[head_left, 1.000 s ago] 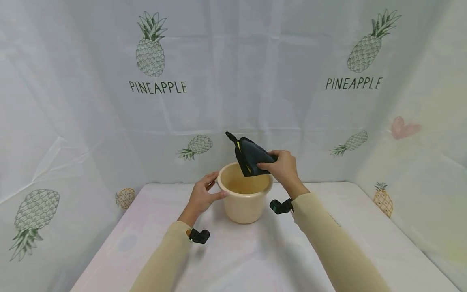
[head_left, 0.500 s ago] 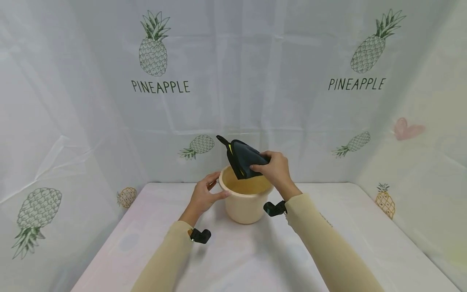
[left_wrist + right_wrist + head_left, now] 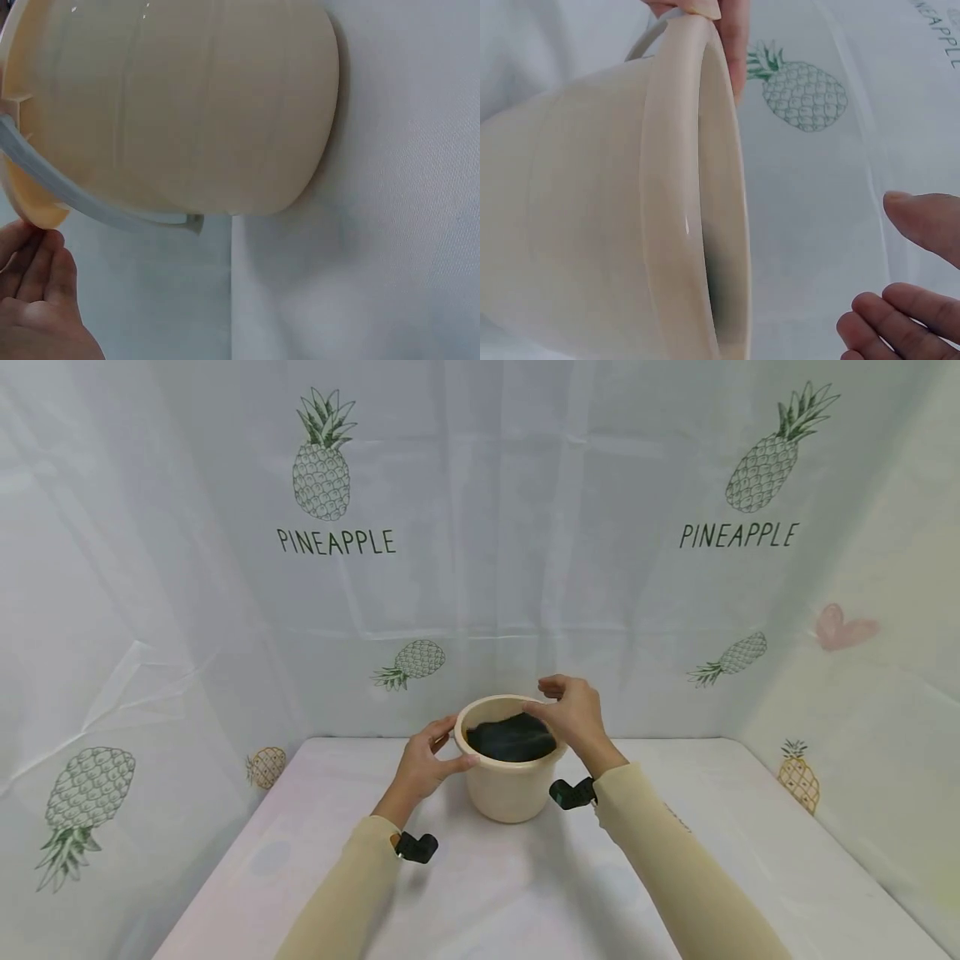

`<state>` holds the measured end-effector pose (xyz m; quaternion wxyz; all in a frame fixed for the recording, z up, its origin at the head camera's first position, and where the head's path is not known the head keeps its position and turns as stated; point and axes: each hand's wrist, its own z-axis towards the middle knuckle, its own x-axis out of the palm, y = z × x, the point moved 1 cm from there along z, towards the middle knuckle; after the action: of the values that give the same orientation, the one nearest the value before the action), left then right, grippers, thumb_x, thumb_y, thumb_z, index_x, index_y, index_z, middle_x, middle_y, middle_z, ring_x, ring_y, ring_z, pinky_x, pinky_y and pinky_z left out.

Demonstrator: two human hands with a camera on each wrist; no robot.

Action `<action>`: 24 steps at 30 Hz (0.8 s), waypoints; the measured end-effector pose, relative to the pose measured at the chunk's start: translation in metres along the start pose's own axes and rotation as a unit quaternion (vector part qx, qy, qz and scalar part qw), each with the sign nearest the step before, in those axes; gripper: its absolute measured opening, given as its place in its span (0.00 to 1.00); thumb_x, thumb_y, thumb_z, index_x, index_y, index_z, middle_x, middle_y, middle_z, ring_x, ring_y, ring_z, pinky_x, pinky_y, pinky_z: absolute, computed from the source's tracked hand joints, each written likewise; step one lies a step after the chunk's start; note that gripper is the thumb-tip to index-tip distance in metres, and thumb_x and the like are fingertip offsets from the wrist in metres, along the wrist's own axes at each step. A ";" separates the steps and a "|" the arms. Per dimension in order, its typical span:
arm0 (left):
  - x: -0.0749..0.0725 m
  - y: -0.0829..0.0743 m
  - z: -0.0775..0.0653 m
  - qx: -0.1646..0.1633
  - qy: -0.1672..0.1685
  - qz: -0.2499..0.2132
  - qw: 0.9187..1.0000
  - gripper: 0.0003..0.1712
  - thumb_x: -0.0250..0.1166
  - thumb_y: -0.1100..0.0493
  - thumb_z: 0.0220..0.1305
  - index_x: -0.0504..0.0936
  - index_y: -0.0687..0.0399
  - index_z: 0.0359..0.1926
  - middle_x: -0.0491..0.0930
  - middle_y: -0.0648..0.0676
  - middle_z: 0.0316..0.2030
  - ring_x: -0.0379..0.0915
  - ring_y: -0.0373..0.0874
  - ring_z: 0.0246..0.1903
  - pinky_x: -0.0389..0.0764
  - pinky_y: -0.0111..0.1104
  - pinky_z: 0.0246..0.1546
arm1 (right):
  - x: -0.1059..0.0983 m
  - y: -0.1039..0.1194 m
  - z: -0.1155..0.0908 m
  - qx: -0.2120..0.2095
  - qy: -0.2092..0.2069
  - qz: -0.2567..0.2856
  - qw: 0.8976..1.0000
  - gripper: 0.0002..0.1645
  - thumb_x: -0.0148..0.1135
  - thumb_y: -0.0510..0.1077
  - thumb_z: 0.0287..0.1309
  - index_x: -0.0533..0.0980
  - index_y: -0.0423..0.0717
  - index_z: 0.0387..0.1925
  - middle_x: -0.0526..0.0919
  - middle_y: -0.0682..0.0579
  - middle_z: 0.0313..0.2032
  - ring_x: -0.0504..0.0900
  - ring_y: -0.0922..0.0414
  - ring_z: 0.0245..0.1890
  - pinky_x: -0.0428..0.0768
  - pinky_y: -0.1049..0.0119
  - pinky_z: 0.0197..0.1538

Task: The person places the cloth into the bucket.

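Note:
A cream plastic bucket (image 3: 507,793) stands upright on the table, its grey handle (image 3: 82,201) hanging down its side in the left wrist view. My left hand (image 3: 420,766) holds the bucket's rim at the left, thumb on the near side and fingers farther round. Inside the bucket is a dark zip pouch (image 3: 513,739), slightly blurred; its lower part is hidden by the wall. Above the right side of the rim, my right hand (image 3: 572,714) has thumb and fingers apart with nothing between them. The right wrist view shows those fingertips (image 3: 866,315) away from the rim.
The white cloth-covered table (image 3: 480,893) ends just behind the bucket. A pineapple-printed curtain (image 3: 510,527) rises at the back, with more such sheeting on both sides. Each wrist carries a small black camera (image 3: 417,847).
My right hand moved left over the bucket with the pouch, then let it go. The pouch has dropped from above the rim into the bucket. My left hand stays on the rim.

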<state>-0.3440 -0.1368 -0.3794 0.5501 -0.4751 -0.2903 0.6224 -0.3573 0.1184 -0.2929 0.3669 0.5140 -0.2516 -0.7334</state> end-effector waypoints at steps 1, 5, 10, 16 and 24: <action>0.000 0.000 0.000 -0.001 0.000 -0.002 1.000 0.47 0.79 0.68 0.58 0.67 0.71 0.75 0.62 0.68 0.76 0.57 0.63 0.77 0.60 0.53 0.79 | -0.001 -0.001 0.000 0.002 0.000 0.004 1.000 0.34 0.78 0.49 0.59 0.80 0.39 0.64 0.84 0.40 0.60 0.79 0.42 0.64 0.81 0.46 0.67; 0.000 0.018 0.008 0.001 -0.003 -0.004 1.000 0.47 0.80 0.67 0.58 0.68 0.67 0.76 0.62 0.66 0.77 0.57 0.61 0.77 0.61 0.50 0.79 | -0.003 -0.004 0.000 0.011 0.003 0.010 1.000 0.34 0.77 0.49 0.61 0.79 0.39 0.65 0.83 0.40 0.61 0.79 0.42 0.65 0.81 0.46 0.67; -0.001 0.019 0.008 0.008 -0.007 0.000 1.000 0.46 0.81 0.64 0.58 0.70 0.63 0.75 0.65 0.64 0.76 0.59 0.59 0.77 0.64 0.48 0.78 | -0.003 -0.007 -0.002 0.020 0.009 0.016 1.000 0.36 0.76 0.50 0.62 0.78 0.38 0.66 0.83 0.40 0.62 0.78 0.41 0.66 0.80 0.46 0.67; -0.001 0.019 0.007 0.003 -0.008 0.015 1.000 0.48 0.82 0.60 0.58 0.70 0.61 0.76 0.65 0.59 0.77 0.59 0.55 0.77 0.64 0.45 0.78 | -0.004 -0.012 -0.004 0.022 0.011 0.016 1.000 0.36 0.76 0.52 0.62 0.78 0.38 0.66 0.83 0.41 0.63 0.78 0.42 0.66 0.80 0.46 0.68; -0.005 0.019 0.005 0.001 0.006 0.069 0.998 0.50 0.80 0.54 0.62 0.65 0.58 0.79 0.63 0.57 0.78 0.56 0.55 0.78 0.62 0.46 0.79 | -0.006 -0.020 -0.005 0.025 0.004 0.023 0.999 0.32 0.64 0.55 0.73 0.77 0.37 0.66 0.83 0.40 0.62 0.80 0.41 0.65 0.80 0.45 0.67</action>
<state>-0.3566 -0.1453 -0.3932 0.5080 -0.4970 -0.2532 0.6564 -0.3566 0.1348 -0.3062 0.3717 0.5198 -0.2798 -0.7165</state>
